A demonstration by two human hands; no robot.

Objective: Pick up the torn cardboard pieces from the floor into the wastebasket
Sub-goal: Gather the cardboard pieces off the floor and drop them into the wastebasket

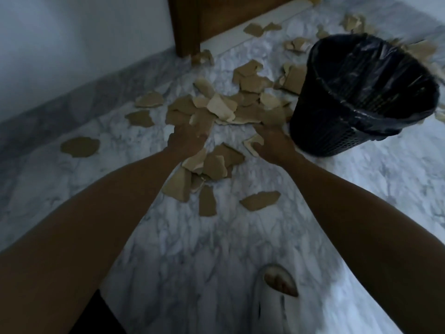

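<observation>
The left hand (186, 138) grips a torn brown cardboard piece (203, 121); the right hand (272, 145) pinches a pale scrap (252, 144), black mesh wastebasket (337, 131) at two o'clock

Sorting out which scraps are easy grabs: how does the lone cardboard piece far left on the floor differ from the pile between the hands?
The lone piece lies flat, by itself, on bare marble; the pile is many overlapping scraps, some tilted. The lone piece is rounded; the pile's scraps are angular. No hand touches the lone piece. Both are brown torn cardboard.

Marble floor (216, 249), wooden door (216, 13)
</observation>
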